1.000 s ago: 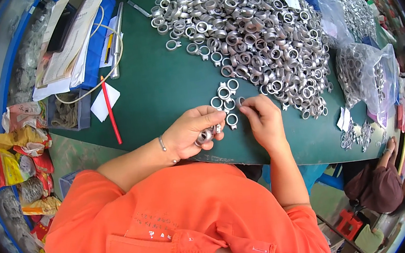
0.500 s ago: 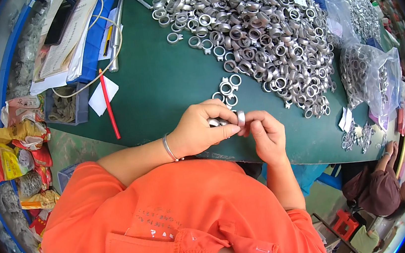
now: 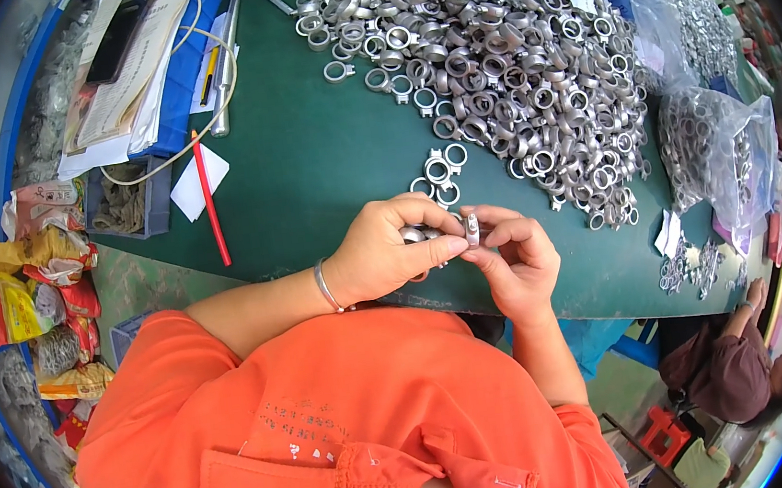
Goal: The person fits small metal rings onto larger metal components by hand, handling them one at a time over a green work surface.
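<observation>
The right hand [image 3: 519,253] is pinching a silvery metal ring [image 3: 472,231] edge-on in a narrow grip; the left hand [image 3: 391,246], fingertips just beside it, is curling around more smooth, rounded rings [image 3: 415,234]. Beyond the grip, a loose ring cluster [image 3: 440,170] is lying on the green tabletop [image 3: 306,172]; farther right, a grey, jumbled ring heap [image 3: 516,75] is spreading.

Rings [image 3: 499,87] on table [image 3: 315,166], bag [image 3: 726,158] apparently too
</observation>
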Motion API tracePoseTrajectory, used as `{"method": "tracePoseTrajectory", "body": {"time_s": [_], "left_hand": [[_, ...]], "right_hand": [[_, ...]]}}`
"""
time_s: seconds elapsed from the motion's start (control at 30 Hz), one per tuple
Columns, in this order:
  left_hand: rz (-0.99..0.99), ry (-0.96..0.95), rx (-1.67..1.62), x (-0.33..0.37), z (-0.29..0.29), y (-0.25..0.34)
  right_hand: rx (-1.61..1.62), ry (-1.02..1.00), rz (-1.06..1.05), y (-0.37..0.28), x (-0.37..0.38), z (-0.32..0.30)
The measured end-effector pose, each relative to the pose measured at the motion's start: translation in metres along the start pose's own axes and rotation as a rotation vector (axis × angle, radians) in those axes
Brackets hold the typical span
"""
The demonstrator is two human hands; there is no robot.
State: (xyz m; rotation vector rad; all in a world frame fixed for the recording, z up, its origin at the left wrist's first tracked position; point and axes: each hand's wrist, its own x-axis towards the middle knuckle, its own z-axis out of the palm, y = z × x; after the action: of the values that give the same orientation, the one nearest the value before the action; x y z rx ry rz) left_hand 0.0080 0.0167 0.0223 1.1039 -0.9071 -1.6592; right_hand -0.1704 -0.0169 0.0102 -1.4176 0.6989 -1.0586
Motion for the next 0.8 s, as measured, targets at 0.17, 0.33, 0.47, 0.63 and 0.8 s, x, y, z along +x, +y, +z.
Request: {"method": "tracePoseTrajectory", "body": {"time_s": [0.17,0.33,0.47,0.63,0.8], "left_hand": [[0.040,-0.014,0.028,0.001,-0.001,0.002],[0.031,0.032,0.063,0.003,0.001,0.001],[-0.183,-0.008,-0.201,0.003,-0.005,-0.003],[-0.402,-0.110,-0.826,0.001,-0.018,-0.017],[-0.352,0.045,-0.707,0.002,-0.021,-0.011]], "right_hand": [[-0.218,-0.023,-0.085,-0.001,0.000,-0.003],[-0.522,-0.046,-0.334,-0.003,0.007,-0.004],[-0.718,-0.088,-0.475,-0.015,0.005,0.006],[-0.511,-0.166,-0.479,-0.016,0.021,0.018],[-0.920,-0.050,-0.264,0.023,0.049,0.016]]}}
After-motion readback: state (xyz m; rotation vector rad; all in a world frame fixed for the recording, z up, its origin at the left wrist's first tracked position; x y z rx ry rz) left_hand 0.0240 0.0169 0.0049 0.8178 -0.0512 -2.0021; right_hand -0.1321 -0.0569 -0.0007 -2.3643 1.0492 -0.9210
